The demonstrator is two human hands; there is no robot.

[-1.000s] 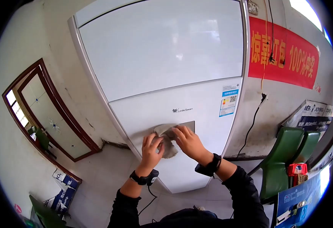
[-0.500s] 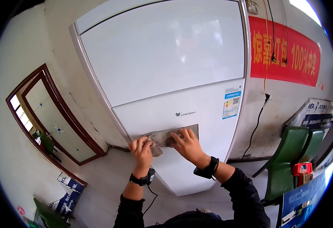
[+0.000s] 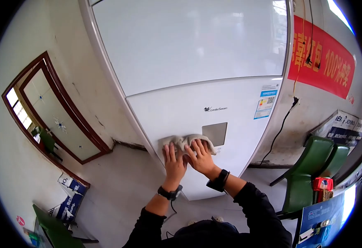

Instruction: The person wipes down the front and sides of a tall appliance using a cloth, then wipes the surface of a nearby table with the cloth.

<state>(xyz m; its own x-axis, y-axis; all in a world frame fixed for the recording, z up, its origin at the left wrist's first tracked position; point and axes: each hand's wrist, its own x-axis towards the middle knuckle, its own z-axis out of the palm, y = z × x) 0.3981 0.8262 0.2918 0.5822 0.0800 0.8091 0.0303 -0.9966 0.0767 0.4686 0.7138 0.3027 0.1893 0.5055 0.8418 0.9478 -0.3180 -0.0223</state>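
Left hand [image 3: 175,168] and right hand [image 3: 202,161], fingers spread, flatten rag [image 3: 182,141] against cabinet [image 3: 172,111] near left edge, likely for even pressure

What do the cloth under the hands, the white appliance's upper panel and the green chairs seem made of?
The cloth: soft, matte fabric, judging by its loose folds.
The upper panel: glossy, probably glass or plastic; it mirrors bright patches.
The green chairs: smooth leatherette or plastic, by their faint sheen; I cannot tell which.
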